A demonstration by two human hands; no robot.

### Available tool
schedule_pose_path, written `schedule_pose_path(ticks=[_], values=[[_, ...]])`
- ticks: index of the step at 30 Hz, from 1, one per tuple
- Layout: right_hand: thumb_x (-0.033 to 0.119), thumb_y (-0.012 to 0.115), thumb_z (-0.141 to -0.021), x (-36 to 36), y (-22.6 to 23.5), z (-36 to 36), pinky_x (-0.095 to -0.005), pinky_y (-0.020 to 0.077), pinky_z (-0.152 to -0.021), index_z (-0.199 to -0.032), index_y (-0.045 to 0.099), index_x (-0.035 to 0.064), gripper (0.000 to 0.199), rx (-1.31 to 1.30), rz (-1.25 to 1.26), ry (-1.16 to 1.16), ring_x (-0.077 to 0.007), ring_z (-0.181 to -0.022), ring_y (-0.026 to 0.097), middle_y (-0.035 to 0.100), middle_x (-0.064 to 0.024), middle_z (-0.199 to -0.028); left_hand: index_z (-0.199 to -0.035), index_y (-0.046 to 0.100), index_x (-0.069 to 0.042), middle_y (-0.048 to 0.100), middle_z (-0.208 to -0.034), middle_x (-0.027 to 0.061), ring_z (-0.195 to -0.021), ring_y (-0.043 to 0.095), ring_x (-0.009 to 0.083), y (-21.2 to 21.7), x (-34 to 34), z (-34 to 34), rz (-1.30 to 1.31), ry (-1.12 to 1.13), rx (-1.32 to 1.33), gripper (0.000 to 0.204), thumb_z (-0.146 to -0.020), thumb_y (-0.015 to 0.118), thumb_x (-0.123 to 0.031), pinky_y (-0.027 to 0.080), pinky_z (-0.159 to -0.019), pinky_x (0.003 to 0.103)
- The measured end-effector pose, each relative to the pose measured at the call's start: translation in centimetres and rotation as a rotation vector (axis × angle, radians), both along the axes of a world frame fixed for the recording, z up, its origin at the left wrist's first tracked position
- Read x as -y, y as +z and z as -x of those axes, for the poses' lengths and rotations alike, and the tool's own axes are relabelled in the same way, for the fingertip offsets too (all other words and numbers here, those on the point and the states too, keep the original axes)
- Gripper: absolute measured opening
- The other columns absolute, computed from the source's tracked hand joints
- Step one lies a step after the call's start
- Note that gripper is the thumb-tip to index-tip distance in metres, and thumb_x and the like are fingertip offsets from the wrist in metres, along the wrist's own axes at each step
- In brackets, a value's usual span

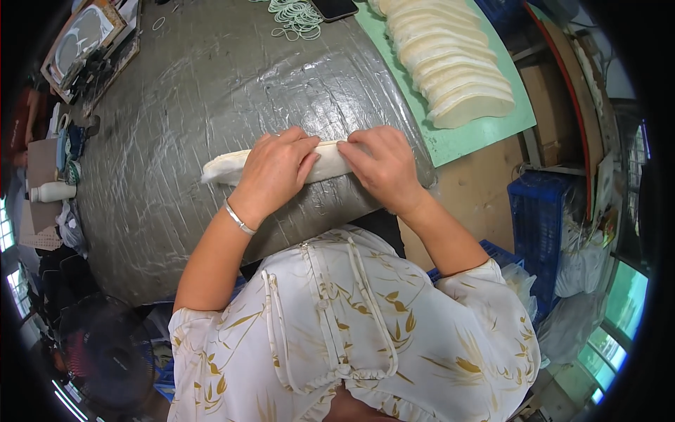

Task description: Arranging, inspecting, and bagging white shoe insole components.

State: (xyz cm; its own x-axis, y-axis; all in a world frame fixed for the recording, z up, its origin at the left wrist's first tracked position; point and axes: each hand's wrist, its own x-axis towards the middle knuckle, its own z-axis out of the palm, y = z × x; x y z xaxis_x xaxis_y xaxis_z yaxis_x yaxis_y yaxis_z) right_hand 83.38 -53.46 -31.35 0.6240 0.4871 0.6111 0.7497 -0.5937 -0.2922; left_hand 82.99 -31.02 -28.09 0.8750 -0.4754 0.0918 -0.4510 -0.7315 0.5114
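A long, cream-white soft pad (329,163), seemingly folded along its length, lies across the plastic-covered table close to its front edge. My left hand (278,165) grips its middle, thumb and fingers pinched on the upper edge. Near the pad's right end, my right hand (385,167) pinches the same edge between thumb and fingers. The pad's left end sticks out past my left hand; its right end is hidden under my right hand. At the upper right, a row of similar curved cream pads (467,102) overlaps on a green board (450,143).
Light green rubber bands (295,17) lie in a pile at the far edge beside a dark phone (335,7). Blue crates (536,211) stand to the right. A white bottle (53,191) is at the left, with a fan (105,352) at lower left.
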Motion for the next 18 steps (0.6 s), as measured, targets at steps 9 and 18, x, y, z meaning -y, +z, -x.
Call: schedule_pose_path(ticks=[9,18], values=[[0.011,0.064,-0.074,0.3,0.3,0.7,-0.0382,0.0486,-0.08,-0.096,0.07,0.0049,0.024,0.046,0.036,0.045,-0.0229,-0.083,0.061,0.064,-0.0058,-0.096,-0.099,0.074,-0.001,0.071,-0.087,0.0166,-0.073,0.066,0.0328,1.3,0.1,-1.4,0.114,0.041,-0.222,0.02,-0.089,0.066,-0.016,0.051,-0.067,0.038],[0.01,0.072,-0.077,0.5,0.1,1.4,-0.0362,0.0487,-0.073,-0.093,0.069,0.0062,0.017,-0.009,-0.051,0.034,-0.0226,-0.079,0.061,0.064,-0.0043,-0.09,-0.094,0.075,0.001,0.073,-0.079,0.0122,-0.068,0.065,0.0153,1.5,0.2,-3.3,0.133,-0.026,-0.554,0.025,-0.089,0.069,-0.023,0.051,-0.065,0.031]])
